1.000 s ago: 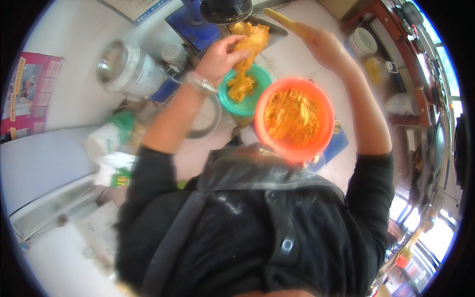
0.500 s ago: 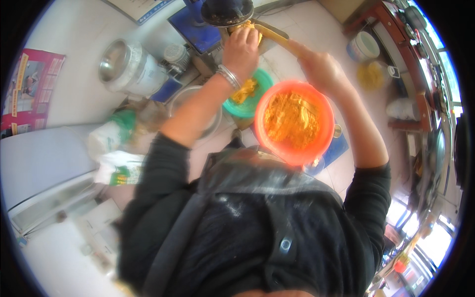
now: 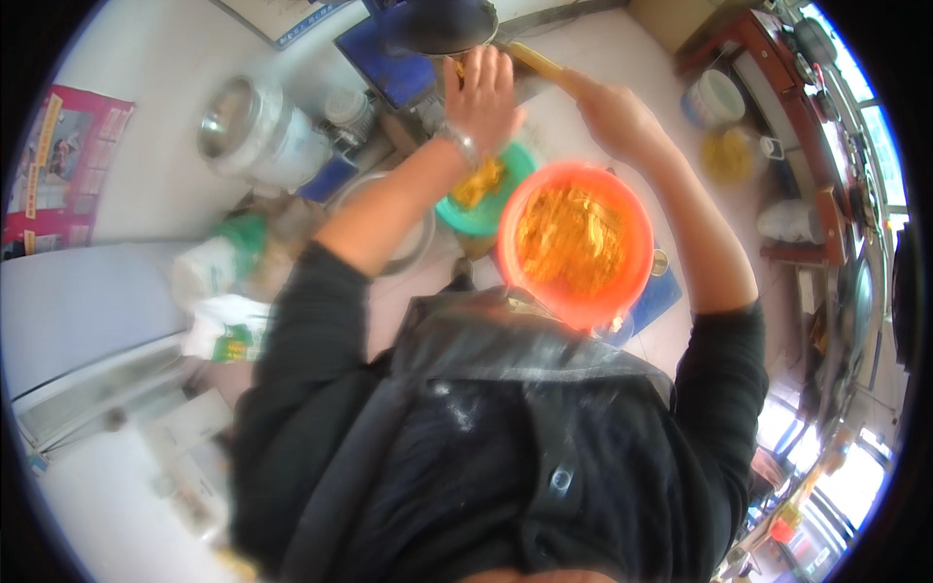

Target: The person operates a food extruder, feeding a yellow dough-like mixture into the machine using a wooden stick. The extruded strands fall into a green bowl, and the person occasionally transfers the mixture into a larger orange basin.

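Note:
At the top, a dark round metal hopper point(image 3: 442, 27) sits in front of a blue machine part. My left hand point(image 3: 483, 102), wearing silvery bangles, reaches up to its lower rim with fingers stretched out. A bit of yellow-orange stuff shows by the fingertips; whether they touch it I cannot tell. My right hand point(image 3: 614, 119) is closed around a pale wooden stick point(image 3: 535, 62), whose far end comes close to the hopper's rim. Below my hands stands an orange-red basin point(image 3: 641, 243) holding a yellow-orange shredded mass point(image 3: 571, 238). A green basin point(image 3: 520, 165) beside it holds yellow pieces point(image 3: 478, 183).
A large metal pot point(image 3: 228, 121) stands at the left, with white-green sacks point(image 3: 219, 257) nearer me. A grey-rimmed basin point(image 3: 413, 243) is partly under my left forearm. At the right are a white bucket point(image 3: 714, 99), a bag of yellow stuff point(image 3: 727, 154) and a red-brown table point(image 3: 812, 117).
My left hand has drawn slightly back from the hopper and its fingers have straightened. Less yellow stuff shows there. My right hand and the stick have shifted slightly left.

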### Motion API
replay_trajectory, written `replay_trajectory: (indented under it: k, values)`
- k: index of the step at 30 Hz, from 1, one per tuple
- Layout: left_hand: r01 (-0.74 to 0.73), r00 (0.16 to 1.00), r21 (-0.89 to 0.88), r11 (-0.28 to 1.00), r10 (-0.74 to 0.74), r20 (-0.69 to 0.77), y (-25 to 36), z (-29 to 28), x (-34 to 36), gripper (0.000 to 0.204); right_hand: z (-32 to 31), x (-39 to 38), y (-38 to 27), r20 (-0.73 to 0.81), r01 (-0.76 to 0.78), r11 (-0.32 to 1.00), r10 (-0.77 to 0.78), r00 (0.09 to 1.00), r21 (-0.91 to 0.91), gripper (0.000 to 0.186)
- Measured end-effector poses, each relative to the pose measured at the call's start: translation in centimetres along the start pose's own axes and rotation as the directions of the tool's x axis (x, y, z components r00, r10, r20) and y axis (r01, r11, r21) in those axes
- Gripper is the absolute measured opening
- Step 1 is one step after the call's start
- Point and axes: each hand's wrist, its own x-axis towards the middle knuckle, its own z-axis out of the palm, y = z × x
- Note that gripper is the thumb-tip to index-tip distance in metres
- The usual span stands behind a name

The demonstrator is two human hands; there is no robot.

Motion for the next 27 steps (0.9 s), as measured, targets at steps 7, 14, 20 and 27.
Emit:
replay_trajectory:
  k: [7, 14, 20, 27]
  values:
    - [-0.160, 0.987, 0.024, 0.987, 0.161, -0.022, -1.4, 0.6, -2.1, 0.091, 1.5, 3.0, -0.5, 0.117, 0.003, 1.000, -0.001, 0.993, -0.023, 0.048]
    - [-0.183, 0.949, 0.151, 0.971, 0.215, -0.231, -1.3, 1.8, -1.4, 0.086, 1.5, 4.8, -1.3, 0.147, 0.157, 0.984, -0.144, 0.979, -0.082, 0.051]
    - [-0.114, 0.992, 0.153, 0.982, 0.120, -0.031, -0.3, -0.4, -1.9, 0.076, -1.2, -1.8, 2.7, -0.056, 0.135, 0.985, -0.130, 0.990, 0.108, 0.035]
    - [-0.386, 0.760, -0.636, 0.669, 0.621, 0.192, 11.9, 11.3, -9.6, 0.012, 5.2, -18.3, 13.2, 0.097, -0.496, 0.531, 0.609, 0.787, 0.688, 0.032]
